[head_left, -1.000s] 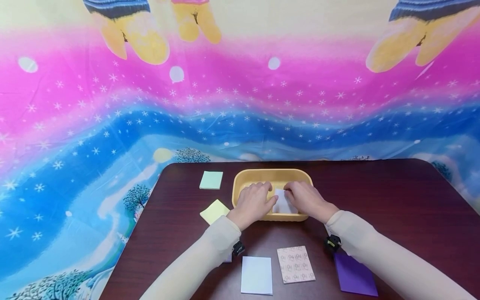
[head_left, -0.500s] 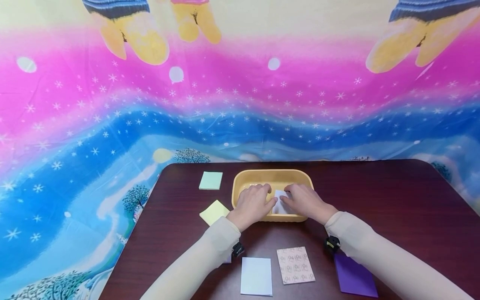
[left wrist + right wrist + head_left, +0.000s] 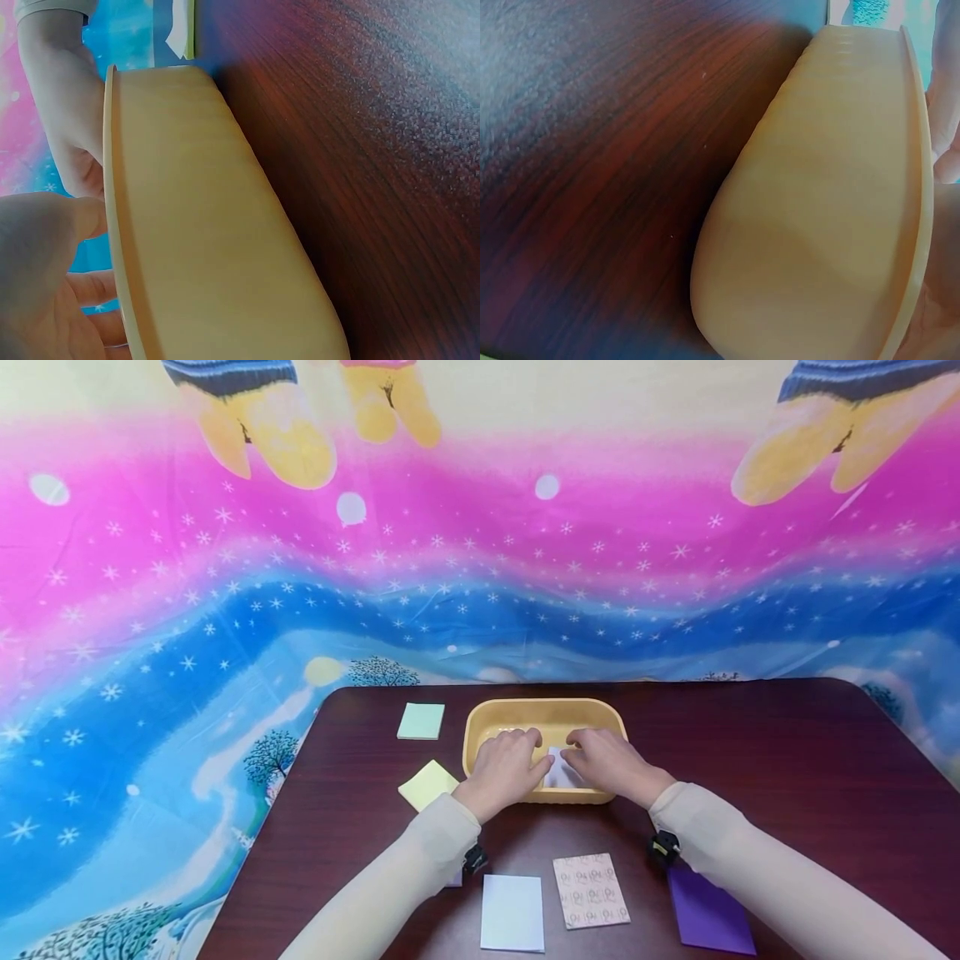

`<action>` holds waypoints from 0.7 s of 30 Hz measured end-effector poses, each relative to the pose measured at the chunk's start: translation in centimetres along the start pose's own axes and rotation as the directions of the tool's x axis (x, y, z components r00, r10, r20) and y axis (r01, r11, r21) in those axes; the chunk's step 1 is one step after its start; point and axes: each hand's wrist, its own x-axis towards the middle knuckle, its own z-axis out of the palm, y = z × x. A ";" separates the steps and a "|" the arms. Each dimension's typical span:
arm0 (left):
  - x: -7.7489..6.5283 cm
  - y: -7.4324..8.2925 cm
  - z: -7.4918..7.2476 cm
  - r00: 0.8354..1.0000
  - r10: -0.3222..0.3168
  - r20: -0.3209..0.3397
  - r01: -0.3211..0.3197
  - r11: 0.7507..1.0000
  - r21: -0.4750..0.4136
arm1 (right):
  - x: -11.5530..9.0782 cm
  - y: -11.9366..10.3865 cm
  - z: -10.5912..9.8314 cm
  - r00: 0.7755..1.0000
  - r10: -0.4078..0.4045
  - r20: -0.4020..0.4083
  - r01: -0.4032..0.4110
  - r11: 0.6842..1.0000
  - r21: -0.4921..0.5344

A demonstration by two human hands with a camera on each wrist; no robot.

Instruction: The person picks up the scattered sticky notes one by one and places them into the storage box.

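A tan plastic box (image 3: 546, 704) stands near the back of the dark table, and both hands reach over its near rim. A white paper pad (image 3: 557, 774) lies inside, toward the box's near side, partly covered by the right hand. The left hand (image 3: 504, 768) is bent over the box, its thumb by the pad's left edge. In the left wrist view its fingers (image 3: 94, 287) are spread and loose behind the box wall. Over the pad, the right hand (image 3: 609, 764) has thumb and forefinger apart. The wall hides its other fingertips.
Left of the box lie a mint-green pad (image 3: 421, 722) and a yellow pad (image 3: 430, 786). In front are a white pad (image 3: 512, 912), a pink patterned pad (image 3: 592, 892) and a purple pad (image 3: 712, 912), partly under the right forearm. A patterned cloth (image 3: 480, 552) hangs behind.
The right thumb has moved left, away from the forefinger, and the white pad in the box has sunk lower. The left hand has stayed almost still.
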 end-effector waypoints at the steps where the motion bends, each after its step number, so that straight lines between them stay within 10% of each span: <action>1: 0.0 0.0 0.0 1.000 0.000 -0.001 0.000 1.000 0.000 | 0.0 0.0 0.0 1.000 0.000 0.003 0.000 1.000 0.002; 21: -0.1 0.0 -0.2 1.000 -0.004 -0.011 0.004 1.000 -0.028 | -0.3 -0.5 -0.6 0.999 0.005 -0.033 -0.005 1.000 0.014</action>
